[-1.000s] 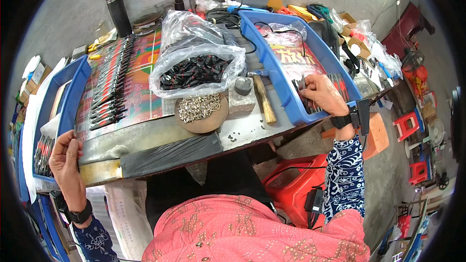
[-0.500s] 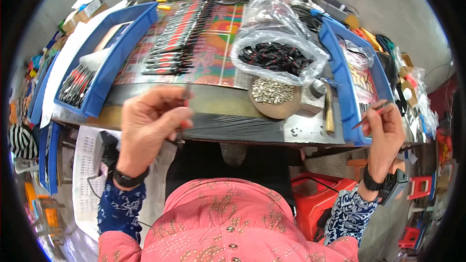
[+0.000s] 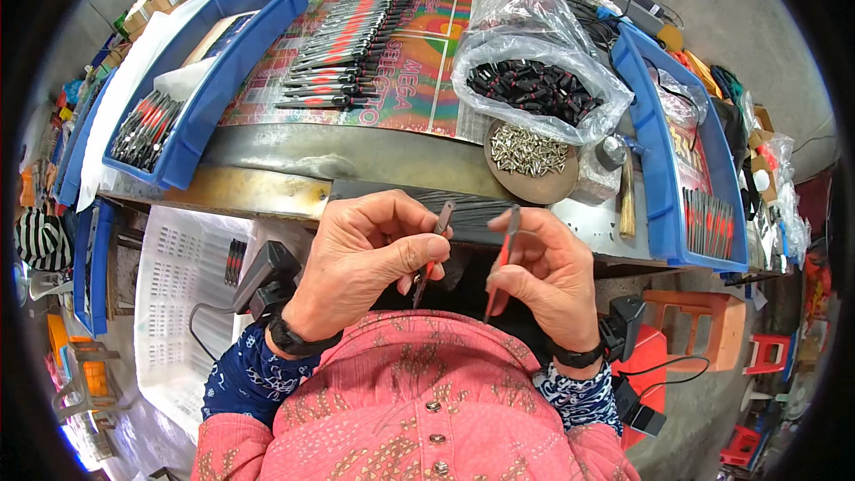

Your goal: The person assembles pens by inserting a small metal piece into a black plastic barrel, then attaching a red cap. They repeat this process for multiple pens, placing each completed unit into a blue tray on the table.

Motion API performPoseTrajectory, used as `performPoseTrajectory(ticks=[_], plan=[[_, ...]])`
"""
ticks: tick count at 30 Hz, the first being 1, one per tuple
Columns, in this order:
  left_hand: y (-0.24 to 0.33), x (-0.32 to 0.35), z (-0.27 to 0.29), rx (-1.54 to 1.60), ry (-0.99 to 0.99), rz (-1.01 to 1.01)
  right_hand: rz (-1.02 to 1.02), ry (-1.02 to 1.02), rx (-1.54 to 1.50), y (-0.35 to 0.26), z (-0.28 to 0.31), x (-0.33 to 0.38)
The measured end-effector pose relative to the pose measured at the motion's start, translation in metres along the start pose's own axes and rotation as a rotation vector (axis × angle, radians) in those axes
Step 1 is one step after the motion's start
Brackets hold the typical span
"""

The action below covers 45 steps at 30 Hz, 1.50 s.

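Observation:
In front of my body, just off the table's front edge, my left hand point(image 3: 370, 254) pinches a slim black-and-red piece point(image 3: 443, 218) with a flat metal end pointing up. Close by on the right, my right hand point(image 3: 557, 281) holds a similar slim black-and-red piece point(image 3: 508, 245) upright between thumb and fingers. A small gap separates the two pieces. Beyond my hands, a round dish point(image 3: 534, 189) carries a heap of small metal parts point(image 3: 525, 151). Behind it, a clear plastic bag point(image 3: 614, 111) lies open, full of short black-and-red parts point(image 3: 534, 89).
Blue trays stand left point(image 3: 191, 147) and right point(image 3: 659, 205), both with slim pieces inside. Many more lie in a row point(image 3: 343, 44) on a printed sheet. A wooden-handled tool point(image 3: 628, 200) sits right of the dish. Below left is a white basket point(image 3: 174, 321); a red stool point(image 3: 646, 356) is lower right.
My right hand has come left from the right blue tray to my front, bringing its piece. My left hand has moved right with its own piece, so both hands are now close together.

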State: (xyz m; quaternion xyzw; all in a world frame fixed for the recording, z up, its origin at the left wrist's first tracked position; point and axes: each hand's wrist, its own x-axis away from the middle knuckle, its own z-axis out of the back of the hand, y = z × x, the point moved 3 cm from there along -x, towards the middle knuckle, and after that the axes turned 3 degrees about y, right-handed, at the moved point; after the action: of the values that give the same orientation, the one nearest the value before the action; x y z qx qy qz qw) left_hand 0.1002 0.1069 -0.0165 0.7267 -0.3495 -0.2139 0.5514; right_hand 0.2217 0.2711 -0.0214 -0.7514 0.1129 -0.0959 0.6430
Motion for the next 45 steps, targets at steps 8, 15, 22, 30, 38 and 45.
performPoseTrajectory(ticks=[8, 15, 22, 30, 38, 45], plan=[[-0.007, 0.001, -0.005, 0.0, -0.006, 0.028, 0.134, 0.013, 0.116, 0.007, -0.025, -0.001], [-0.013, 0.001, -0.008, 0.138, -0.004, 0.034, 0.24, 0.02, 0.276, 0.01, -0.032, -0.003], [-0.016, 0.001, -0.007, 0.17, 0.007, 0.023, 0.195, 0.032, 0.217, 0.012, -0.035, -0.002], [-0.02, -0.001, -0.006, 0.171, 0.008, -0.01, 0.188, 0.039, 0.271, 0.014, -0.034, -0.002], [-0.022, -0.002, -0.007, 0.136, 0.011, 0.048, 0.155, 0.044, 0.251, 0.014, -0.034, -0.002], [-0.024, -0.001, -0.008, 0.164, -0.008, 0.053, 0.118, 0.025, 0.177, 0.018, -0.031, -0.002]])
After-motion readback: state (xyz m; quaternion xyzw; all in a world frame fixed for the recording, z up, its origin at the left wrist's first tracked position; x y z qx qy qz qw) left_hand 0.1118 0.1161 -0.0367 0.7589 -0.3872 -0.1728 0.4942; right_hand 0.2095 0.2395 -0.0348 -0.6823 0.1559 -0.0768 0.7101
